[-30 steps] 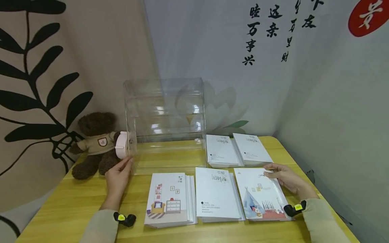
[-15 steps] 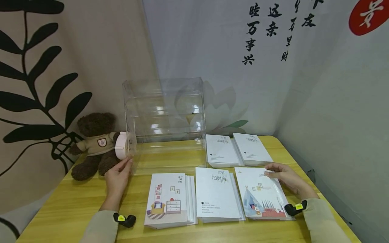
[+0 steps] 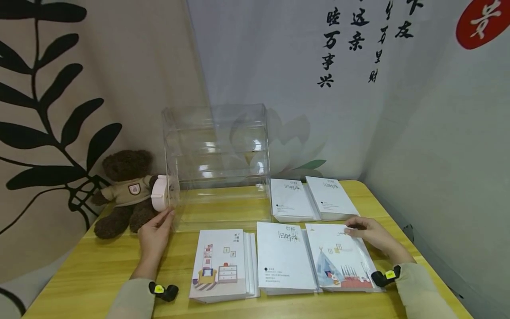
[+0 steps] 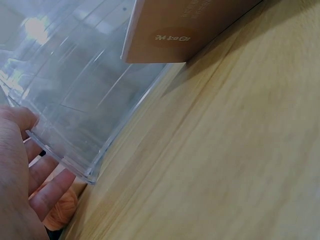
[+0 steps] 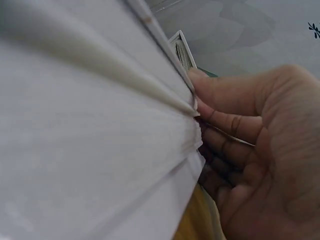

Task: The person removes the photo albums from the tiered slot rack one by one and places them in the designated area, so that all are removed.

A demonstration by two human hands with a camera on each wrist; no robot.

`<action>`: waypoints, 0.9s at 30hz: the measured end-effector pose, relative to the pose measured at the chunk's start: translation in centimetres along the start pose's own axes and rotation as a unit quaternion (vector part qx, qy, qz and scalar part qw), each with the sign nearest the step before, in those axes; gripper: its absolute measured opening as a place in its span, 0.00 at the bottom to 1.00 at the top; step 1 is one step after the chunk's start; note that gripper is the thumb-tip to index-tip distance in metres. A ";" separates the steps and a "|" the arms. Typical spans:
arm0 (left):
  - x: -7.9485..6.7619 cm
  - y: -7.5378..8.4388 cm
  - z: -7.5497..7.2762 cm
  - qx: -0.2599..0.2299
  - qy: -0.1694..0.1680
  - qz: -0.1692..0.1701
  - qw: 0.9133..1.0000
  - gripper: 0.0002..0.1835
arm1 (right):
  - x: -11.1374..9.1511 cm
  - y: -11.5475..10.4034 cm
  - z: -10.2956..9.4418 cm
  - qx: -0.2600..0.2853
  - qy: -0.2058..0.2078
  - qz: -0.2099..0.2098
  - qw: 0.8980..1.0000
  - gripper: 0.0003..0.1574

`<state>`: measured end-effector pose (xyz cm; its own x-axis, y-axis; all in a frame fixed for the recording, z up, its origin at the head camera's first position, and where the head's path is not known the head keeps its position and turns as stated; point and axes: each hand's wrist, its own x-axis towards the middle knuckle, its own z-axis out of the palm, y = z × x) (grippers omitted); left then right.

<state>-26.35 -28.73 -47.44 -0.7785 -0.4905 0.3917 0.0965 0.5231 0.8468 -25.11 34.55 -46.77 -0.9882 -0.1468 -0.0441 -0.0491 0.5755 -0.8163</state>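
My left hand [image 3: 155,239] pinches the lower front edge of a clear plastic stepped rack [image 3: 223,137]. In the left wrist view the thumb lies on one face of the clear panel, and the fingers [image 4: 50,192] are behind it. My right hand [image 3: 376,237] grips the top right edge of a white book [image 3: 338,270] with a blue tent on its cover. Its thumb [image 5: 227,92] presses one cover while curled fingers hold the page edges from the other side. Left of that book, nearly against it, lies another white book [image 3: 280,274].
A stack with an armchair drawing [image 3: 219,266] lies front left. Two white books, one left [image 3: 291,199] and one right [image 3: 330,195], lie behind the front row. Left of the rack sit a brown teddy bear [image 3: 127,195] and a pink round object [image 3: 160,193].
The tent-cover book and my right hand have shifted slightly left, toward the middle book. My left hand stays at the rack's edge.
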 end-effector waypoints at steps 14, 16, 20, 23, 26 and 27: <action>0.0 -0.2 0.0 -0.001 0.007 0.001 1.000 0.21 | 0.1 1.1 0.0 0.006 0.027 -0.024 0.999 0.21; 0.0 -0.2 0.0 0.000 0.009 0.001 1.000 0.21 | 0.3 1.1 0.0 0.001 0.033 -0.014 0.999 0.24; 0.0 -0.3 0.0 0.003 0.009 0.002 1.000 0.21 | 0.3 0.9 0.0 -0.009 0.051 -0.002 0.999 0.27; 0.0 -0.3 0.0 0.008 0.011 0.005 1.000 0.21 | 0.3 0.8 0.0 -0.012 0.059 -0.004 0.998 0.27; 0.0 -0.2 0.1 0.009 0.011 0.006 1.000 0.20 | 0.2 1.0 0.0 -0.017 0.067 -0.006 0.998 0.28; 0.0 -0.2 0.1 0.010 0.011 0.007 1.000 0.20 | 0.2 1.0 0.0 -0.017 0.070 -0.005 0.997 0.28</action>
<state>-26.42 -28.74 -47.63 -0.7635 -0.4982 0.4110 0.0938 0.5442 0.8337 -25.31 35.13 -47.61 -0.9981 -0.0411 0.0468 -0.0621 0.6020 -0.7961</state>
